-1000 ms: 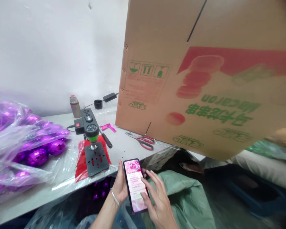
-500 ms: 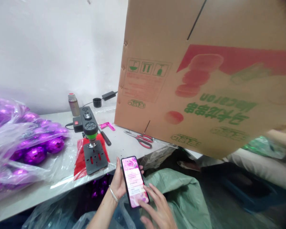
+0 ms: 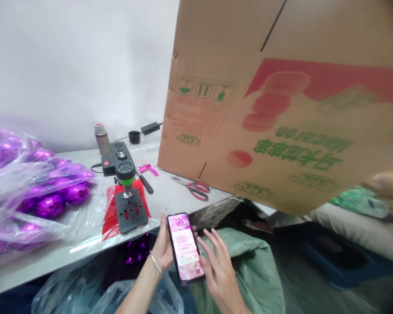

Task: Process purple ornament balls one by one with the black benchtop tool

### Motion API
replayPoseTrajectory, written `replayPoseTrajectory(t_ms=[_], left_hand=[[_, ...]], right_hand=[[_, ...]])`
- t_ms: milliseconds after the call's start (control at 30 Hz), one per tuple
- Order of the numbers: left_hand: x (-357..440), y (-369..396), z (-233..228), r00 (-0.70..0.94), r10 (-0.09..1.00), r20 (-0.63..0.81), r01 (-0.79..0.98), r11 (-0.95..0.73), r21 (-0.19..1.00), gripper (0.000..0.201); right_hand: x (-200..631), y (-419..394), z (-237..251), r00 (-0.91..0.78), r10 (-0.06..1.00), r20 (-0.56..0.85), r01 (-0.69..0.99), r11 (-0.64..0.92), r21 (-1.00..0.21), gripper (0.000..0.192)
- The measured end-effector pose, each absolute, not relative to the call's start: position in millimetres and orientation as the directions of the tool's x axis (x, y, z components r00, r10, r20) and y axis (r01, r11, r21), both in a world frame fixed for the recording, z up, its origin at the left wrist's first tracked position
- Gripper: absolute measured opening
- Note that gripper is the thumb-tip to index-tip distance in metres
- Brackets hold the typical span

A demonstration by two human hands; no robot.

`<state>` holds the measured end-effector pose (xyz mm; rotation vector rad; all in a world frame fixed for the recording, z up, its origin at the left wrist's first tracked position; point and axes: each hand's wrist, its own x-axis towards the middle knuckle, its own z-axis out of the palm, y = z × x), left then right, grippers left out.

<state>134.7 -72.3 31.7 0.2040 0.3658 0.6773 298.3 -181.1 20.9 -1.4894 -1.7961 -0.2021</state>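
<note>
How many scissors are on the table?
1. The red-handled scissors lie on the table beside the big cardboard box, past the phone. More could be hidden behind the box.

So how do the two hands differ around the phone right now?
The left hand wraps the phone from its left edge and carries it; the right hand is open, fingers spread, beside the right edge of the screen. The left wrist wears a bracelet; the right shows none. Both are bare, below the table edge.

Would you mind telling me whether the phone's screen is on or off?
On. The phone, held in the left hand, shows a lit pink page with text lines; the right hand rests beside it.
</note>
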Motion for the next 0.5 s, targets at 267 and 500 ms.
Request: replayPoseTrajectory(t_ms=[267,500], left_hand=[[127.9,-60.3,39.6,0.681,0.657,-0.323,-0.609,0.753,0.25,0.082],[128.9,-62.8,39.1,0.688,0.654,-0.316,-0.614,0.756,0.229,0.082]], right_hand=[[292.2,-227.7,-1.6,-0.092,0.807,0.584,0.865,0.355,-0.354,0.049],[285.5,-217.0,-9.6,-0.188,0.768,0.612,0.925,0.348,-0.153,0.052]])
